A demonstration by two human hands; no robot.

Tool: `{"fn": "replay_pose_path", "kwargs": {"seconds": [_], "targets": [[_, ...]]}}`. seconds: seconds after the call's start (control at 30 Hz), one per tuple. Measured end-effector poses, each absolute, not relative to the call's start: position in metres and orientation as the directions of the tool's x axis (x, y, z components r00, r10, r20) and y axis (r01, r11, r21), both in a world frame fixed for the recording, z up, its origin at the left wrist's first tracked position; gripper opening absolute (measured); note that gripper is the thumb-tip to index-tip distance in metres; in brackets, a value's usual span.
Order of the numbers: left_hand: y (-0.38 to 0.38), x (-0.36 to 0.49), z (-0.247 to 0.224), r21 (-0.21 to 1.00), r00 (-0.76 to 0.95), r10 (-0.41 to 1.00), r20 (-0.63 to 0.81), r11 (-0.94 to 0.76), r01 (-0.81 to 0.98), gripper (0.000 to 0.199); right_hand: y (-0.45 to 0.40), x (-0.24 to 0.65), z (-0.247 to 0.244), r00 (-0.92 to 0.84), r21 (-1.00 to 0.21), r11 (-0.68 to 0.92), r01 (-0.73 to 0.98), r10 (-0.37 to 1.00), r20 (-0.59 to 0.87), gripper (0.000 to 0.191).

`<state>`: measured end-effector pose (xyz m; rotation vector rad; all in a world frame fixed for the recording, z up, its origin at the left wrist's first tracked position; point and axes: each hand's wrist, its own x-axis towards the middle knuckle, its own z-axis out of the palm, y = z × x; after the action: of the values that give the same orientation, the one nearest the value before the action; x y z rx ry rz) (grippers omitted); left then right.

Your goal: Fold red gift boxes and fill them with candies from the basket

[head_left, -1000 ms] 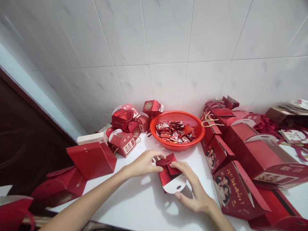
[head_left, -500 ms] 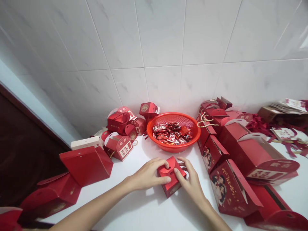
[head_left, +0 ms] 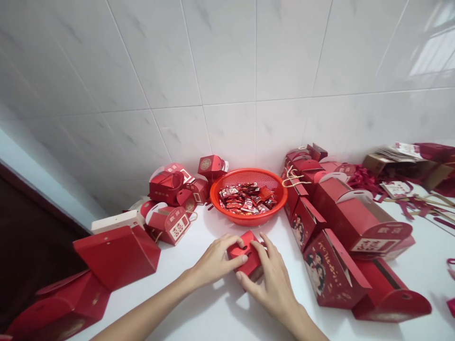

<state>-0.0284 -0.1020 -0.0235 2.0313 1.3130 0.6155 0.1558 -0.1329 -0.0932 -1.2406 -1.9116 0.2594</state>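
Observation:
A small red box (head_left: 249, 258) stands on the white table (head_left: 199, 303), between my two hands. My left hand (head_left: 218, 255) grips its left side, with thumb and index finger on the top flaps. Over the right side lies my right hand (head_left: 272, 274), its index finger on the top and its thumb along the near face. Slots show in the folded top flaps. Behind the box is a red plastic basket (head_left: 249, 219) holding many small wrapped packets (head_left: 245, 199).
Several red gift boxes (head_left: 170, 222) stand at the left, beside a large open-lidded one (head_left: 117, 255). More boxes (head_left: 355, 208) line the right side. Ribbons (head_left: 412, 203) and a cardboard box (head_left: 377, 166) lie far right. A tiled wall (head_left: 231, 71) rises behind.
The view has turned slightly to the right. My right hand has shifted over the box, its thumb moving from the top down to the near face. My left hand keeps its grip.

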Motion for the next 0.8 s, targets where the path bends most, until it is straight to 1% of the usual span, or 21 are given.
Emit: {"fn": "replay_pose_path", "kwargs": {"seconds": [0.1, 0.2, 0.3, 0.4, 0.5, 0.6, 0.67, 0.7, 0.73, 0.8], "targets": [[-0.102, -0.028, -0.027, 0.718, 0.396, 0.916, 0.058, -0.314, 0.621, 0.020, -0.142, 0.151, -0.090, -0.142, -0.533, 0.440, 0.723, 0.849, 0.509, 0.054], [-0.103, -0.027, -0.029, 0.712, 0.411, 0.909, 0.067, -0.333, 0.619, 0.019, -0.146, 0.147, -0.086, -0.142, -0.502, 0.417, 0.758, 0.856, 0.497, 0.059], [-0.105, -0.027, -0.029, 0.721, 0.421, 0.904, 0.078, -0.342, 0.603, 0.024, -0.145, 0.147, -0.079, -0.134, -0.516, 0.392, 0.761, 0.874, 0.467, 0.051], [-0.106, -0.027, -0.029, 0.773, 0.376, 0.916, 0.139, -0.338, 0.537, 0.033, -0.150, 0.158, -0.063, -0.123, -0.536, 0.392, 0.748, 0.875, 0.469, 0.048], [-0.103, -0.030, -0.029, 0.843, 0.284, 0.937, 0.201, -0.313, 0.437, 0.040, -0.166, 0.183, -0.033, -0.138, -0.517, 0.481, 0.708, 0.813, 0.566, 0.054], [-0.098, -0.032, -0.033, 0.877, 0.237, 0.953, 0.188, -0.272, 0.395, 0.041, -0.187, 0.220, 0.012, -0.133, -0.447, 0.585, 0.676, 0.694, 0.707, 0.058], [-0.097, -0.032, -0.035, 0.880, 0.240, 0.957, 0.163, -0.251, 0.403, 0.041, -0.195, 0.249, 0.047, -0.062, -0.418, 0.588, 0.692, 0.626, 0.778, 0.055], [-0.097, -0.032, -0.037, 0.880, 0.247, 0.957, 0.154, -0.246, 0.406, 0.040, -0.195, 0.263, 0.064, 0.005, -0.419, 0.562, 0.713, 0.593, 0.805, 0.053], [-0.098, -0.031, -0.038, 0.881, 0.261, 0.955, 0.145, -0.244, 0.406, 0.040, -0.192, 0.278, 0.081, 0.078, -0.435, 0.508, 0.743, 0.581, 0.810, 0.054], [-0.099, -0.030, -0.039, 0.879, 0.302, 0.944, 0.130, -0.251, 0.407, 0.038, -0.177, 0.309, 0.110, 0.283, -0.480, 0.371, 0.795, 0.473, 0.834, 0.061]]}}
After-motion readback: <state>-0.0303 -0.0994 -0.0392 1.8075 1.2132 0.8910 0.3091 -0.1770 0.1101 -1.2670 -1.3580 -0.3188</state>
